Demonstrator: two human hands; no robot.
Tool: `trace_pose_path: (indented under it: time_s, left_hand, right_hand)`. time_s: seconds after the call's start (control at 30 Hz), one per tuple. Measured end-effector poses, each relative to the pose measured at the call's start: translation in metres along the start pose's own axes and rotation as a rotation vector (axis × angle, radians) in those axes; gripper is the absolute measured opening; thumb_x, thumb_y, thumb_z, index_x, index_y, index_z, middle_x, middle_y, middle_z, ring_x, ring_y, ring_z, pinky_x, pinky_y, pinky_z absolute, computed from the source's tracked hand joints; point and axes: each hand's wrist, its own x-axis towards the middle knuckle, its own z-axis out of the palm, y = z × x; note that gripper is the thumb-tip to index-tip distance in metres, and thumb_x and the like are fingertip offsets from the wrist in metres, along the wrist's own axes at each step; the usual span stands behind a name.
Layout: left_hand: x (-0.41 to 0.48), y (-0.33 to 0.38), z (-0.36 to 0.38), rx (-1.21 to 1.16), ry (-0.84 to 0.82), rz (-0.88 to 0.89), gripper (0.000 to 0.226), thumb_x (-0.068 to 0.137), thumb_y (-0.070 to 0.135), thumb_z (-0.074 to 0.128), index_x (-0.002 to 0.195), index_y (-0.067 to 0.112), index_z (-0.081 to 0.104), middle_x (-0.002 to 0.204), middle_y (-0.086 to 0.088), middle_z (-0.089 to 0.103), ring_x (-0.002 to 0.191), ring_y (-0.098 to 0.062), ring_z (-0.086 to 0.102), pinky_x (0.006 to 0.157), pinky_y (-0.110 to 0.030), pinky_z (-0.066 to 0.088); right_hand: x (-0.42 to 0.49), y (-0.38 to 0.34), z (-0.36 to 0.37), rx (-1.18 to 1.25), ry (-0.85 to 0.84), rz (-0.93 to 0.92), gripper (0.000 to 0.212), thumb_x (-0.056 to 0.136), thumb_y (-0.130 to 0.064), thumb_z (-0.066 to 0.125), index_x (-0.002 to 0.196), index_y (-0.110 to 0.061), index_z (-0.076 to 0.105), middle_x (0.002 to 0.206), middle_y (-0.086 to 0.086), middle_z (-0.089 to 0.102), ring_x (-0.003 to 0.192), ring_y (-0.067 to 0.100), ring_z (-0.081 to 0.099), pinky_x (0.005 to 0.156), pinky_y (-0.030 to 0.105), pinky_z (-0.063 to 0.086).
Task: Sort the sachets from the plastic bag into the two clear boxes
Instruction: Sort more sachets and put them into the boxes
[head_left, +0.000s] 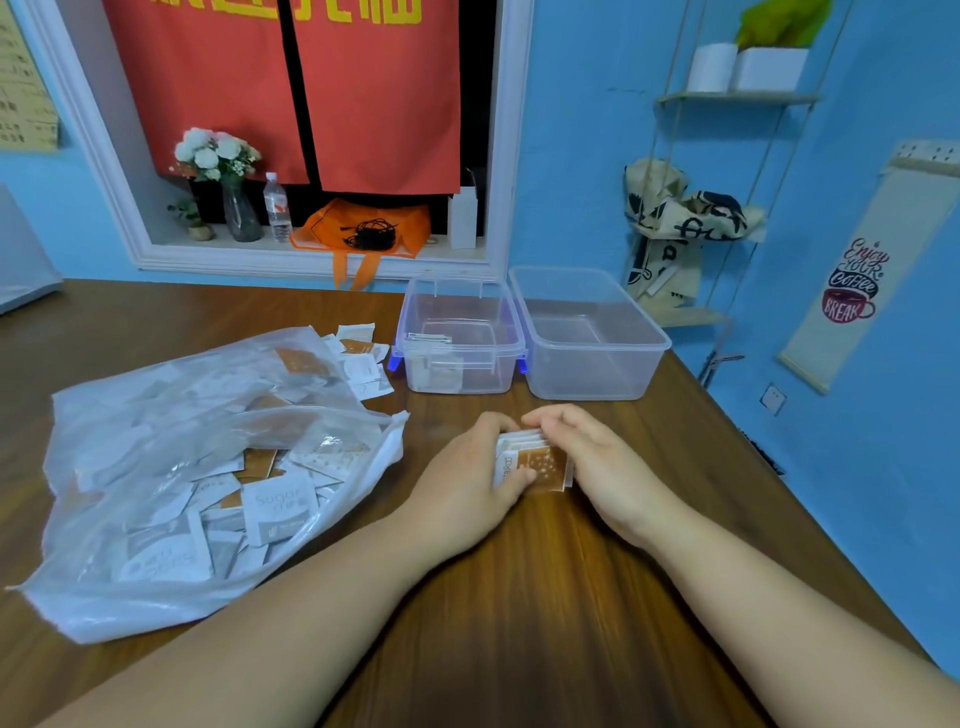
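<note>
— Where have the sachets got to?

— A small stack of sachets (540, 464) is squeezed between both hands, low over the table (519, 597). The left hand (467, 480) curls round its 9 o'clock end, thumb lying across the brown top sachet. The right hand (602, 462) closes on the 3 o'clock end, fingers curled over the far edge.

— Which way does the stack lie?

— Its long side looks to run 9 to 3, brown printed face up, white edges fanned toward 12.

— And the boxes?

— Side by side beyond the hands, touching. The left box (488, 359) sits at about 11 o'clock from the stack, with a few pale sachets in it. The right box (597, 376) is at about 1 o'clock, and I can make out nothing inside.

— So who carries?

— I'd guess this brown-topped lot goes to the right box, and the right hand is the nearer one. The left is nearer the left box and the plastic bag (156, 467) at 9 o'clock, which holds plenty of mixed sachets. Some loose sachets (363, 364) lie at the bag's far end, about 10 o'clock, just beside the left box
</note>
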Motion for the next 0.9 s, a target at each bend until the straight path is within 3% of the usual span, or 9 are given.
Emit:
trace_pose_path:
  time_s: [0.07, 0.13, 0.27, 0.4, 0.53, 0.8, 0.9]
  left_hand:
    - [-0.001, 0.0, 0.001, -0.025, 0.004, -0.006, 0.03, 0.091, 0.029, 0.058, 0.113, 0.028, 0.038, 0.104, 0.009, 0.057, 0.086, -0.003, 0.056, 0.075, -0.021, 0.048]
    - [-0.001, 0.001, 0.001, -0.059, 0.024, -0.009, 0.029, 0.091, 0.026, 0.058, 0.11, 0.03, 0.037, 0.106, 0.009, 0.058, 0.091, -0.003, 0.058, 0.08, -0.024, 0.051]
    - [-0.001, -0.001, 0.002, -0.051, 0.041, -0.016, 0.036, 0.088, 0.029, 0.063, 0.111, 0.031, 0.035, 0.115, 0.01, 0.055, 0.105, -0.004, 0.055, 0.089, -0.026, 0.05]
    - [-0.001, -0.005, -0.002, -0.02, -0.002, -0.044, 0.038, 0.087, 0.031, 0.063, 0.112, 0.032, 0.035, 0.115, 0.009, 0.055, 0.103, -0.005, 0.055, 0.087, -0.027, 0.052]
    - [-0.003, -0.004, -0.004, 0.014, -0.019, -0.04, 0.031, 0.09, 0.03, 0.058, 0.114, 0.03, 0.038, 0.114, 0.009, 0.055, 0.1, -0.005, 0.055, 0.084, -0.024, 0.051]
    - [-0.005, 0.001, -0.006, 0.051, -0.042, -0.018, 0.029, 0.091, 0.029, 0.057, 0.115, 0.027, 0.04, 0.107, 0.011, 0.055, 0.092, -0.004, 0.055, 0.075, -0.016, 0.047]
    - [-0.004, 0.002, -0.006, 0.058, -0.054, -0.01, 0.026, 0.092, 0.031, 0.056, 0.112, 0.029, 0.039, 0.103, 0.012, 0.053, 0.086, -0.003, 0.055, 0.069, -0.013, 0.044]
  right_hand:
    - [0.0, 0.001, 0.001, -0.068, -0.086, -0.029, 0.018, 0.093, -0.021, 0.053, 0.109, -0.028, 0.057, 0.107, -0.004, 0.062, 0.099, 0.01, 0.06, 0.088, 0.028, 0.049]
    - [-0.001, 0.002, 0.001, -0.126, -0.138, -0.07, 0.031, 0.088, -0.014, 0.059, 0.115, -0.028, 0.052, 0.11, -0.006, 0.06, 0.1, 0.006, 0.058, 0.086, 0.023, 0.047]
    - [-0.002, 0.002, -0.003, -0.326, -0.16, -0.159, 0.04, 0.092, -0.008, 0.052, 0.124, -0.03, 0.043, 0.12, -0.011, 0.05, 0.107, -0.001, 0.05, 0.085, 0.013, 0.042]
    - [-0.002, 0.003, -0.008, -0.497, -0.2, -0.213, 0.038, 0.096, -0.009, 0.045, 0.13, -0.027, 0.04, 0.121, -0.01, 0.042, 0.107, -0.005, 0.045, 0.082, 0.005, 0.037]
    - [-0.004, 0.002, -0.008, -0.54, -0.216, -0.235, 0.033, 0.098, -0.018, 0.046, 0.129, -0.028, 0.042, 0.119, -0.013, 0.042, 0.107, -0.005, 0.046, 0.085, 0.008, 0.038]
    - [-0.002, -0.01, -0.014, -0.689, -0.222, -0.268, 0.029, 0.087, -0.031, 0.064, 0.111, -0.035, 0.047, 0.103, -0.021, 0.054, 0.091, -0.003, 0.055, 0.074, 0.014, 0.047]
    - [-0.001, -0.014, -0.017, -0.752, -0.225, -0.286, 0.028, 0.087, -0.03, 0.063, 0.111, -0.032, 0.049, 0.106, -0.016, 0.057, 0.091, -0.001, 0.055, 0.074, 0.016, 0.047]
